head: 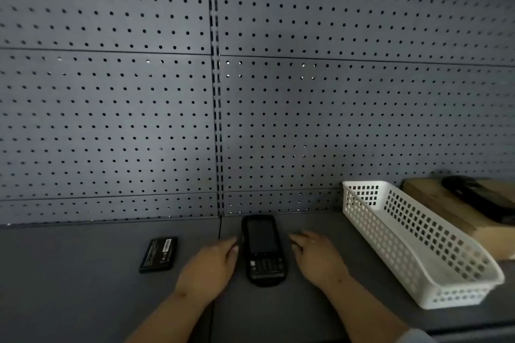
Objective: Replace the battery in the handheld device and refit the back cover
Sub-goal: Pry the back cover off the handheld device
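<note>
A black handheld device (263, 249) lies face up on the grey shelf, screen toward the pegboard and keypad toward me. My left hand (211, 267) rests just left of it, fingertips touching or nearly touching its left edge. To the device's right lies my right hand (316, 255), a small gap away, fingers loosely spread and holding nothing. A black battery (158, 254) with a white label lies flat on the shelf farther left, apart from both hands.
A white perforated plastic basket (418, 245) stands at the right, long side angled toward me. Behind it a cardboard box (434, 198) carries another black device (479, 198). A grey pegboard wall (111, 106) rises at the back of the shelf.
</note>
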Available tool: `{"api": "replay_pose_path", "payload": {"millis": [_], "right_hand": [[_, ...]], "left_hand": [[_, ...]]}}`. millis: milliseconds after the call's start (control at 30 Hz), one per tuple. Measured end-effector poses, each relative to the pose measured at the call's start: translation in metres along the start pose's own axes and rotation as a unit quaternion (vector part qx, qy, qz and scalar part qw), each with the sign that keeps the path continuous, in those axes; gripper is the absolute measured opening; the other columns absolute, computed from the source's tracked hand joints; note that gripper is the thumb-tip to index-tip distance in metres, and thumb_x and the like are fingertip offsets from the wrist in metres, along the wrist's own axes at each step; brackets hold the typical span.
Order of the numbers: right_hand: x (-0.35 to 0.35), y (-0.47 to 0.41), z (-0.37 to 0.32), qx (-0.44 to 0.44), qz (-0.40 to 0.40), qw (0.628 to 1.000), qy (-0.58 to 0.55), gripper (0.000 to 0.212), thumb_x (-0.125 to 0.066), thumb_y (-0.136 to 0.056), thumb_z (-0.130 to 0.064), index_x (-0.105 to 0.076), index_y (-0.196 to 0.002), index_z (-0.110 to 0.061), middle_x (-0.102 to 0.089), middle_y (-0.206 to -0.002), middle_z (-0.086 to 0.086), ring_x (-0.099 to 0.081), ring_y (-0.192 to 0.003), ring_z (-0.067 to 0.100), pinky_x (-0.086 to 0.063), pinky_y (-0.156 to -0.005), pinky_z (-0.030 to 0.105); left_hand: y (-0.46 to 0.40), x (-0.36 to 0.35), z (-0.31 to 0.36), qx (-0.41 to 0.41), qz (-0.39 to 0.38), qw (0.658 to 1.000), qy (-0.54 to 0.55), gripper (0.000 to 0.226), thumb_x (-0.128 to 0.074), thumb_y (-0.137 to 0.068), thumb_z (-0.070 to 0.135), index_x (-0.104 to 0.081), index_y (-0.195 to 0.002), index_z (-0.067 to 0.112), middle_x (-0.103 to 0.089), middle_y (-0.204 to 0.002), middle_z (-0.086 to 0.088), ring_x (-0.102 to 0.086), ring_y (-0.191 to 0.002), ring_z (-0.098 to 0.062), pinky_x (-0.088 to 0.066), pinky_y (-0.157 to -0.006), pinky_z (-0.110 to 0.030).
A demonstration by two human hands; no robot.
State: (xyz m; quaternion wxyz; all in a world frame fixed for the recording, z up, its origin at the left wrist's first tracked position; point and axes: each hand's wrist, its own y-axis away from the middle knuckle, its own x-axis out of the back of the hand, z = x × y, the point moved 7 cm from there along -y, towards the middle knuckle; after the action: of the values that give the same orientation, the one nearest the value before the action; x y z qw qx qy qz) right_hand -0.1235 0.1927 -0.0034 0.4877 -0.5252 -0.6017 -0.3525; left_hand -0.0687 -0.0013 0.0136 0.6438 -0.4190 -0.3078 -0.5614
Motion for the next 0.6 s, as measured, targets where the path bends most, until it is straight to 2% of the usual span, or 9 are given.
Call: {"api": "replay_pose_path", "payload": {"millis": [67,133,200,267,300,367,467,533,600], "right_hand": [[0.002,-0.001,-0.008,0.043,-0.004,0.998,-0.047,0.036,-0.038,-0.096,-0.022,-0.052,-0.129,-0.022,-0.043,-0.145,0.007,-0.038,-0.133,0.022,-0.025,-0.113,0.028],[0.002,-0.001,-0.017,0.068,-0.028,0.992,-0.101,0.034,-0.040,-0.094,-0.011,-0.060,-0.121,-0.013,-0.054,-0.136,0.010,-0.047,-0.126,0.022,-0.031,-0.103,0.021],[-0.001,-0.004,-0.016,0.051,-0.055,0.981,-0.181,0.034,-0.041,-0.090,-0.003,-0.065,-0.113,-0.008,-0.059,-0.129,0.011,-0.052,-0.121,0.023,-0.035,-0.093,0.017],[0.001,-0.004,-0.011,0.016,-0.063,0.967,-0.246,0.033,-0.043,-0.088,0.000,-0.066,-0.111,-0.003,-0.058,-0.128,0.011,-0.051,-0.121,0.022,-0.033,-0.090,0.015],[0.003,-0.003,-0.007,-0.001,-0.054,0.958,-0.280,0.032,-0.044,-0.087,0.000,-0.065,-0.112,-0.001,-0.059,-0.128,0.011,-0.051,-0.120,0.021,-0.033,-0.090,0.016],[0.010,0.001,-0.002,-0.025,-0.021,0.929,-0.369,0.031,-0.046,-0.086,0.000,-0.067,-0.109,-0.003,-0.061,-0.123,0.010,-0.055,-0.113,0.018,-0.035,-0.096,0.020],[0.019,0.009,-0.007,-0.036,0.000,0.864,-0.503,0.034,-0.046,-0.087,0.001,-0.071,-0.092,-0.023,-0.066,-0.109,0.003,-0.061,-0.097,0.016,-0.048,-0.094,0.030],[0.021,0.011,-0.015,-0.023,-0.011,0.824,-0.566,0.037,-0.045,-0.089,0.001,-0.069,-0.089,-0.027,-0.066,-0.108,0.003,-0.063,-0.090,0.015,-0.053,-0.084,0.025],[0.022,0.011,-0.025,-0.007,-0.032,0.800,-0.599,0.034,-0.045,-0.091,-0.002,-0.069,-0.098,-0.025,-0.066,-0.112,0.004,-0.065,-0.095,0.017,-0.054,-0.080,0.023]], "left_hand": [[0.000,-0.004,0.006,0.000,-0.005,0.996,0.087,0.032,-0.034,-0.097,0.031,-0.059,-0.114,0.023,-0.066,-0.118,-0.003,-0.059,-0.107,-0.017,-0.045,-0.087,-0.027],[0.003,-0.004,0.014,0.011,-0.025,0.989,0.143,0.034,-0.032,-0.097,0.031,-0.062,-0.111,0.022,-0.065,-0.119,-0.003,-0.058,-0.105,-0.014,-0.041,-0.085,-0.022],[0.006,-0.007,0.020,0.027,-0.062,0.978,0.199,0.038,-0.029,-0.098,0.034,-0.055,-0.122,0.021,-0.056,-0.131,-0.002,-0.050,-0.115,-0.011,-0.033,-0.100,-0.023],[0.005,-0.010,0.023,0.031,-0.088,0.974,0.207,0.044,-0.023,-0.098,0.038,-0.040,-0.134,0.019,-0.039,-0.145,-0.002,-0.033,-0.133,-0.013,-0.013,-0.116,-0.031],[0.005,-0.013,0.025,0.033,-0.107,0.972,0.207,0.046,-0.020,-0.098,0.040,-0.033,-0.137,0.019,-0.031,-0.149,-0.002,-0.023,-0.138,-0.014,-0.005,-0.116,-0.031],[0.006,-0.014,0.030,0.047,-0.137,0.963,0.229,0.053,-0.016,-0.095,0.049,-0.029,-0.139,0.022,-0.024,-0.152,0.000,-0.012,-0.141,-0.016,-0.001,-0.115,-0.032],[0.005,-0.015,0.026,0.065,-0.162,0.952,0.252,0.064,-0.017,-0.085,0.064,-0.027,-0.139,0.030,-0.018,-0.154,0.004,-0.002,-0.143,-0.017,0.001,-0.116,-0.038],[0.003,-0.015,0.027,0.055,-0.190,0.950,0.240,0.063,-0.024,-0.085,0.066,-0.028,-0.138,0.031,-0.023,-0.152,0.006,-0.007,-0.142,-0.015,0.000,-0.117,-0.038],[0.001,-0.016,0.030,0.006,-0.227,0.948,0.223,0.083,-0.034,-0.063,0.087,-0.038,-0.130,0.038,-0.040,-0.144,0.006,-0.028,-0.136,-0.011,-0.014,-0.117,-0.037]]}}
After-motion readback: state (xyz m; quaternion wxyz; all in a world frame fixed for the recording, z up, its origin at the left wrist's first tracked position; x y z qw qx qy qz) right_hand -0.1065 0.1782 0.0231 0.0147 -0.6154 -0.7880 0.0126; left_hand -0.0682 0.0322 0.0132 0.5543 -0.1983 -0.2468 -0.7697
